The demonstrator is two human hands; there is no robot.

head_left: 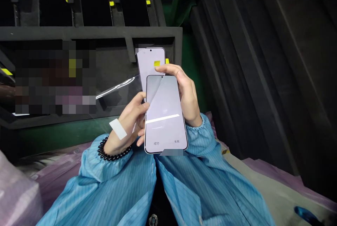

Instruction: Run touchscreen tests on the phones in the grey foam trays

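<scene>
A smartphone (164, 117) with a bright, pale screen and two short labels near its bottom is held up in front of me. My left hand (130, 115) grips its left edge, thumb at the front. Around the upper right edge curls my right hand (186, 90), its index finger stretched across above the phone to a small yellow tab (157, 63). A clear plastic film (118, 89) crosses the upper left of the screen and spreads leftward past my left hand. Just beyond, a second lit smartphone (149, 55) sits partly hidden behind the first.
Behind my hands is a black foam tray (105, 33) with several compartments. Dark-screened phones (135, 10) with yellow tabs stand in its far row. A blurred-out patch (55, 82) covers the left. Dark ridged panels (244, 60) rise at the right, beside a green surface (196, 64).
</scene>
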